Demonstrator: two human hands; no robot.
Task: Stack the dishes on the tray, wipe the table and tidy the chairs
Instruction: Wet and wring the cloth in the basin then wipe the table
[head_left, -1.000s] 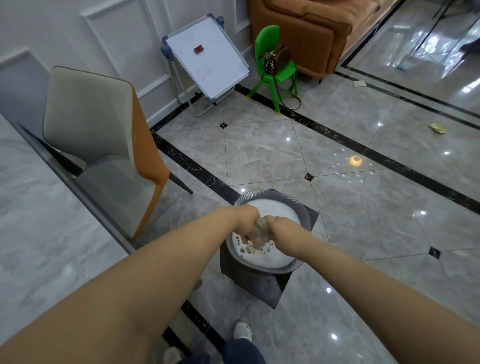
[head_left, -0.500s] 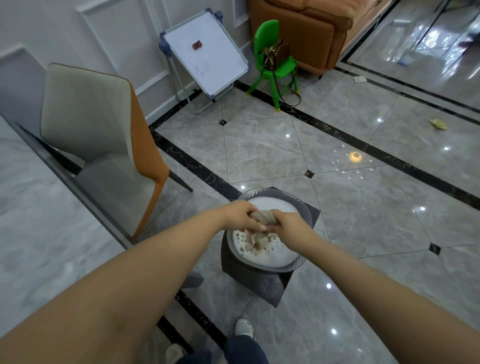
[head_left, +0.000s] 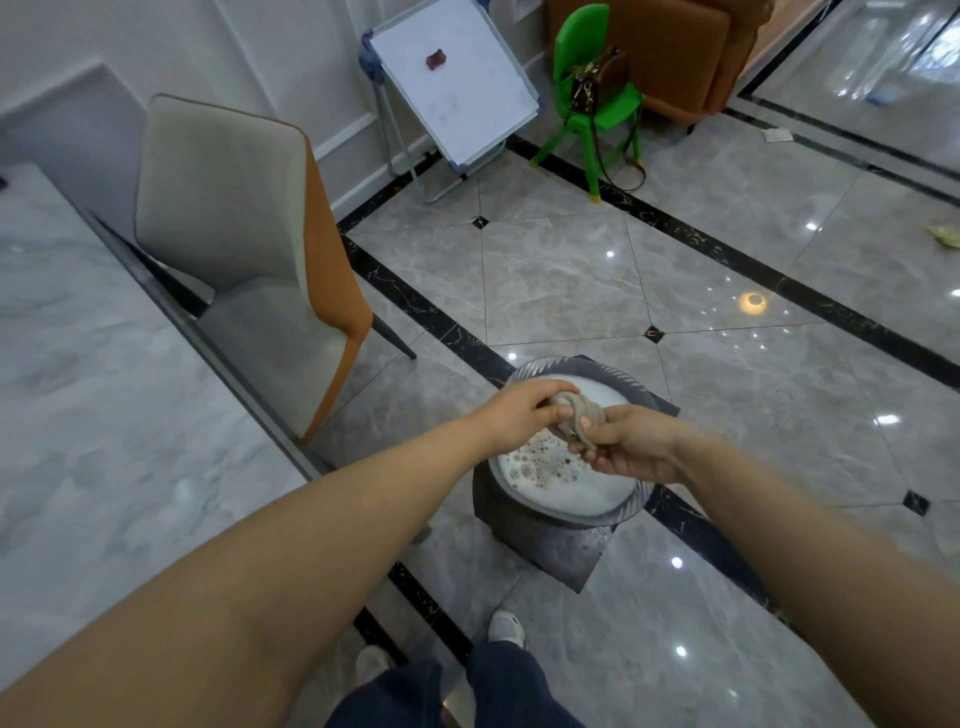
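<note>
Since the earlier frame both hands had lifted a little above the basin (head_left: 563, 514) and the twisted cloth (head_left: 579, 418) showed more plainly between them. Part of the cloth was hidden inside each fist, so its full length could not be made out, and the near rim of the basin was partly covered by the right wrist. The dark stool (head_left: 550, 551) under the basin showed only at its corners. Both forearms ran off the lower edge of the frame.

The left hand (head_left: 519, 415) was closed around the upper end of the cloth, thumb pressed on it. The right hand (head_left: 628, 444) was curled tightly around the lower end, fingers (head_left: 589, 423) wrapped over the fabric. The cloth sat at the centre of the frame, held just above the foamy white water.

The grey marble table (head_left: 93, 415) filled the left side, its edge beside a grey and orange chair (head_left: 234, 234) at upper left. The glossy grey tiled floor (head_left: 571, 270) had black border strips. A whiteboard (head_left: 457, 78) leaned at the wall at top centre, with a small green chair (head_left: 592, 104) carrying a brown bag (head_left: 597, 78) to its right, before an orange sofa (head_left: 685, 52).
</note>
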